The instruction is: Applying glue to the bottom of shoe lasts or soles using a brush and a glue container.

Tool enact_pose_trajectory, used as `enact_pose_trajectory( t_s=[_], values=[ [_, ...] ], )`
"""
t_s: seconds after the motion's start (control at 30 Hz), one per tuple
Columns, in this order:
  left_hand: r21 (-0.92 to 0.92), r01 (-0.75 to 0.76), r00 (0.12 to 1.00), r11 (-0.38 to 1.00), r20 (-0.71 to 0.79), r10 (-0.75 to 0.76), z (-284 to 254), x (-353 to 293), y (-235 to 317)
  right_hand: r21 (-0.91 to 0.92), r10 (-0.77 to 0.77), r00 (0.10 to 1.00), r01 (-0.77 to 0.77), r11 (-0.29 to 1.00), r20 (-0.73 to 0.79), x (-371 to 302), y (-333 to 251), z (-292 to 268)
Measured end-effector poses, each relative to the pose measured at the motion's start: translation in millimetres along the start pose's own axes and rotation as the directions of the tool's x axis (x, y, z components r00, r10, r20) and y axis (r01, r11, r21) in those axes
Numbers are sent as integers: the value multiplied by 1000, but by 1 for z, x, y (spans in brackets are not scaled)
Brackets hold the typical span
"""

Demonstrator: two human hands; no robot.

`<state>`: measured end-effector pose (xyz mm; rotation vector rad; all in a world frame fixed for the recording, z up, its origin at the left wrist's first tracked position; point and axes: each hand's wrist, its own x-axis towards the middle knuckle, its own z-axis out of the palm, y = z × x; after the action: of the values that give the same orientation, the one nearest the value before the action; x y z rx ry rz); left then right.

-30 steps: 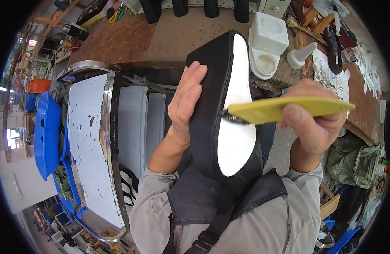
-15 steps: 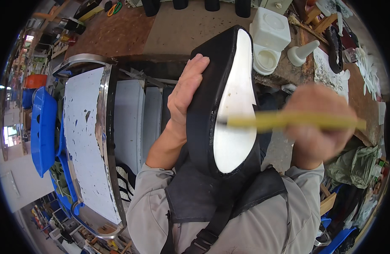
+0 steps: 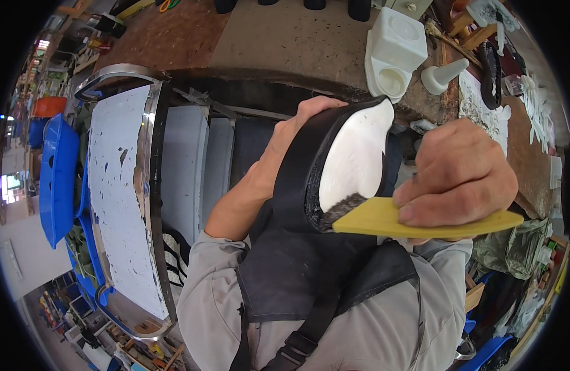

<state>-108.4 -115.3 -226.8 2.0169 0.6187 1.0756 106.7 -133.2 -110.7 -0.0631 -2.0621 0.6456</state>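
Observation:
My left hand (image 3: 305,117) grips a thick black shoe (image 3: 294,176) by its far left side; some fingers are hidden behind it. The shoe's white, sole-shaped face (image 3: 358,151) is turned up and tilted, with a wet-looking sheen and a rough black rim. Closed around a flat yellow brush (image 3: 368,217), my right hand (image 3: 461,176) is to the right of the shoe. Dark bristles touch the white face at its near left edge.
Ahead is a workbench (image 3: 272,46) with a white plastic container (image 3: 396,46) and a white nozzle-shaped piece (image 3: 444,75). A metal-framed cart (image 3: 127,185) with a chipped white panel stands left, beside a blue bin (image 3: 59,179).
The shoe has tipped, its far end coming nearer, and my left hand has shifted toward that end. The brush has moved down to the near edge of the white face.

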Motion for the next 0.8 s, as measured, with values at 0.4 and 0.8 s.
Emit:
enact_pose_trajectory(
  t_s=[0.4, 0.8],
  values=[
    [-828, 503, 844, 247, 408, -348, 10, 7, 9, -433, 17, 978, -107, 895, -207, -20, -30, 19],
    [-277, 100, 995, 956, 33, -95, -8, 10, -11, -187, 2, 884, -101, 977, -468, -32, -17, 19]
  ],
)
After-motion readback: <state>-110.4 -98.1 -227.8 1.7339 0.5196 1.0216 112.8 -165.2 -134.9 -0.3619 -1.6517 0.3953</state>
